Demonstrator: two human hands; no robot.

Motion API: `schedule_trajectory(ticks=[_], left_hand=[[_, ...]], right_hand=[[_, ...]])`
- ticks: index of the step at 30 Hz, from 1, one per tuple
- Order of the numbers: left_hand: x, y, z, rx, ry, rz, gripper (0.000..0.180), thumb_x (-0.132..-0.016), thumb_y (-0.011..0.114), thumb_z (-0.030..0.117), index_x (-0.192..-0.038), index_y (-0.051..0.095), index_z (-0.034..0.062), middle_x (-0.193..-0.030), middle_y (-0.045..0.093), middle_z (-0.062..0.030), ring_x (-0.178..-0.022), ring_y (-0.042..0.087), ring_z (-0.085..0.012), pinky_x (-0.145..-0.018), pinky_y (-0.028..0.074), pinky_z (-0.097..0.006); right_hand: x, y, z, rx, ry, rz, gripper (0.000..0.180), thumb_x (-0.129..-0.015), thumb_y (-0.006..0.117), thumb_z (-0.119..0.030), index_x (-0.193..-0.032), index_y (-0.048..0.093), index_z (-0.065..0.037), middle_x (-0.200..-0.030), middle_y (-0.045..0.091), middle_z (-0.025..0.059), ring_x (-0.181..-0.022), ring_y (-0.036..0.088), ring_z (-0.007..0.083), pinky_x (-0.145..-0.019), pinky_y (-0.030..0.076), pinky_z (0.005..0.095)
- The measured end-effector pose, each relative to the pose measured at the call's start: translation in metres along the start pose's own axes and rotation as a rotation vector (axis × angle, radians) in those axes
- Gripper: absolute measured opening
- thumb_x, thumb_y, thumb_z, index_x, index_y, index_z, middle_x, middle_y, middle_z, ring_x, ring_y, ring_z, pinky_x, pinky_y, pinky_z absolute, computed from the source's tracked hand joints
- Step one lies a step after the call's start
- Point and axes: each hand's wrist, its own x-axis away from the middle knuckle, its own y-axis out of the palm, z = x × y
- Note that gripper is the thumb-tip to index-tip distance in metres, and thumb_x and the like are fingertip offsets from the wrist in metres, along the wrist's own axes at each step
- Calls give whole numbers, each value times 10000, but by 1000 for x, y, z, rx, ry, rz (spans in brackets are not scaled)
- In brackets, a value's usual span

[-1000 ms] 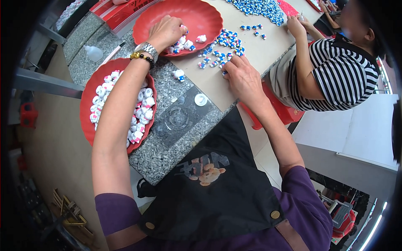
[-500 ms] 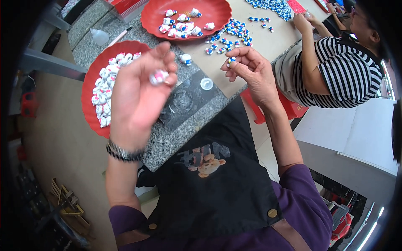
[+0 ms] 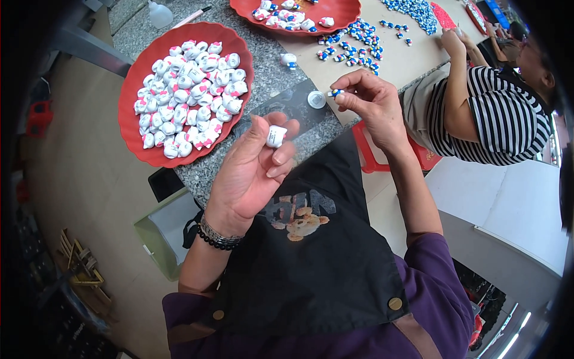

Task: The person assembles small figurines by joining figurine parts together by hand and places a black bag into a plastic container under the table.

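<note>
My left hand (image 3: 251, 170) holds a small white figurine head (image 3: 275, 136) with a touch of pink between thumb and fingers, over the table's front edge. Farther right, my right hand (image 3: 372, 107) pinches a small blue-and-white figurine body (image 3: 336, 93) between thumb and fingertips. A scalloped red tray (image 3: 128, 122) at the left is full of white heads with pink bows (image 3: 191, 90). Near the hands, a small clear round cup (image 3: 316, 99) sits on a dark mat (image 3: 299, 110). A joined white-and-blue figurine (image 3: 289, 60) stands alone behind the mat.
A second red tray (image 3: 353, 13) at the back carries joined figurines. Beside it lie many blue-and-white bodies (image 3: 359, 45). A clear squeeze bottle (image 3: 160, 14) and a pen (image 3: 192, 17) rest at the back left. A person in a striped top (image 3: 502, 113) sits at the right.
My left hand has moved right and down from before the red tray, turning the white head. My right hand still pinches the body, slightly lower and farther right. The view has shifted.
</note>
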Motion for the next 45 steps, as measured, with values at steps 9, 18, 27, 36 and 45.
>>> schedule_trajectory(ticks=[9, 18, 27, 36, 45], left_hand=[[5, 6, 1, -301, 74, 93, 498, -992, 565, 154, -1421, 391, -29, -1195, 546, -109, -843, 507, -134, -747, 443, -234], [8, -3, -4, -278, 145, 108, 467, -1010, 527, 350, -1363, 468, 51, -997, 622, -78, -719, 511, -104, -568, 388, -205], [5, -4, -6, -241, 95, 177, 474, -1017, 491, 412, -1320, 498, 47, -909, 643, -48, -570, 461, -66, -444, 322, -183], [4, 11, -8, -401, 122, 203, 271, -1005, 556, 241, -1183, 527, 39, -940, 636, -77, -638, 507, -92, -505, 354, -198], [-13, 14, -12, -510, 168, 191, 271, -998, 560, 199, -1191, 508, 16, -915, 598, -58, -703, 512, -112, -554, 375, -227]], right_hand=[[-12, 8, 2, 755, -468, -52, 169, -785, 713, 27, -947, 677, -5, -780, 631, 79, -710, 634, 200, -677, 519, 309], [-12, 17, -4, 1011, -489, -169, 119, -737, 671, 12, -848, 649, -24, -813, 586, 83, -820, 599, 264, -734, 507, 372], [-11, 18, 0, 1039, -537, -93, 117, -749, 685, 8, -858, 655, -23, -799, 590, 82, -803, 610, 259, -703, 511, 374], [-2, 14, -9, 742, -538, 88, 109, -746, 710, -13, -845, 667, -31, -799, 593, 100, -805, 600, 303, -713, 497, 408], [3, 18, -8, 483, -318, 200, 149, -764, 765, 5, -906, 720, 1, -807, 677, 54, -684, 603, 127, -628, 488, 288]])
